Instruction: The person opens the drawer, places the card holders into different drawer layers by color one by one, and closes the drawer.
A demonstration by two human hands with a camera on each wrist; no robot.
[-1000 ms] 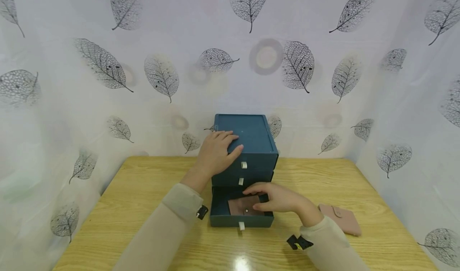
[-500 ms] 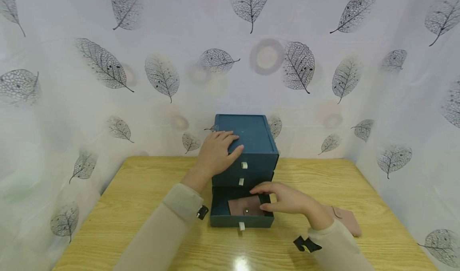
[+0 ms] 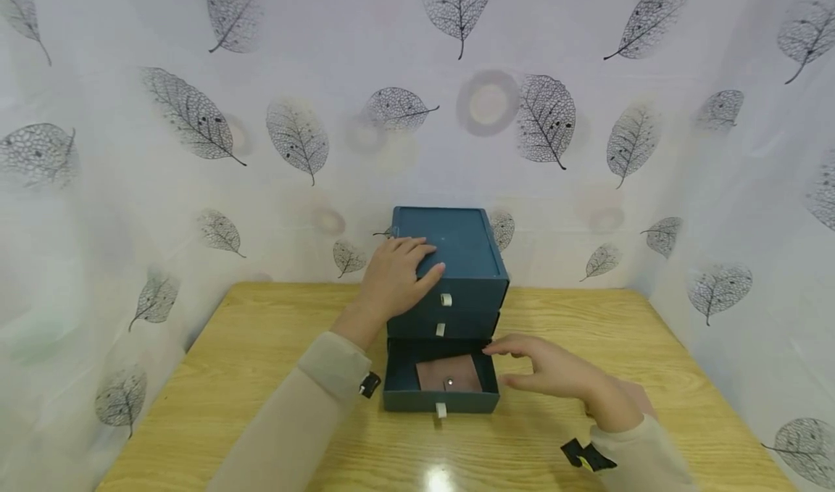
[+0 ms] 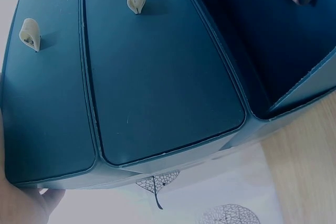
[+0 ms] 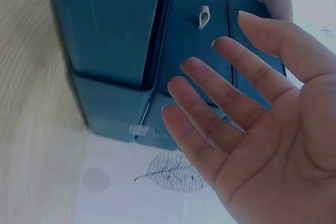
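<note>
A dark blue chest of drawers (image 3: 450, 242) stands on the table, its bottom drawer (image 3: 411, 402) pulled out and the two upper drawers closed. Inside the open drawer lies a brownish-pink wallet (image 3: 449, 373) with a round snap. My left hand (image 3: 396, 278) rests on the chest's top at its left front edge, fingers spread. Just right of the open drawer is my right hand (image 3: 554, 367), holding nothing, with fingers extended; the right wrist view shows its bare palm (image 5: 283, 150). On the table a second pink wallet (image 3: 639, 396) is mostly hidden behind the right forearm.
White fabric pull tabs (image 3: 446, 300) stick out from the drawer fronts. The wooden table (image 3: 287, 376) reaches back to a pale curtain (image 3: 365, 173) printed with leaves. Each sleeve has a dark strap buckle (image 3: 370, 385) near the cuff.
My right hand has drawn back to the right, from over the wallet in the drawer to beside the drawer. Its forearm now covers more of the second wallet. The left hand stays put.
</note>
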